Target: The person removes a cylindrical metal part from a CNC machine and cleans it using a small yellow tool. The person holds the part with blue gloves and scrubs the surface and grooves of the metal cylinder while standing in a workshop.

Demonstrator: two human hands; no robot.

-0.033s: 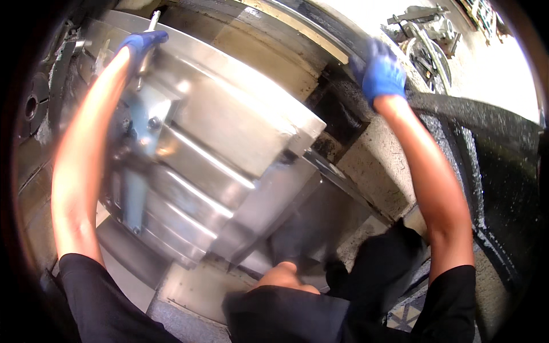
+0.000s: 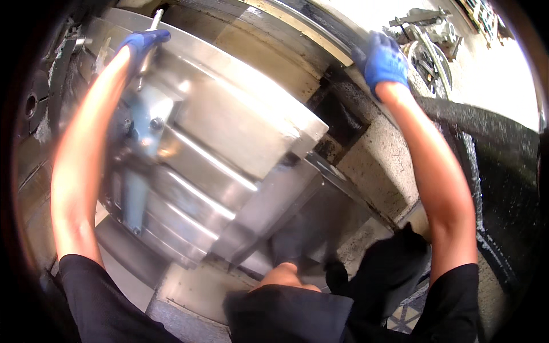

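Note:
My left hand (image 2: 141, 44), in a blue glove, is closed around a slim metal rod (image 2: 156, 19), whose end pokes out above the fingers and whose lower part shows below them. Beneath that arm lies a large block-like silver machine part (image 2: 229, 120) with stepped, shiny ridges; its lower left side is blurred. My right hand (image 2: 386, 64), also gloved in blue, is at the dark machine edge at the upper right. Its thumb stands apart from the fingers, and I see nothing held in it; whether the palm presses on the edge is hidden.
A long machine rail (image 2: 311, 26) crosses the top. Beyond it, metal parts with a wheel (image 2: 429, 63) lie on the bright floor. A black panel sprinkled with chips (image 2: 492, 154) stands at the right. A round dark fitting (image 2: 34, 103) is at the far left.
My right hand and forearm have shifted slightly to the right. The left hand keeps its place on the rod, and the view has barely moved.

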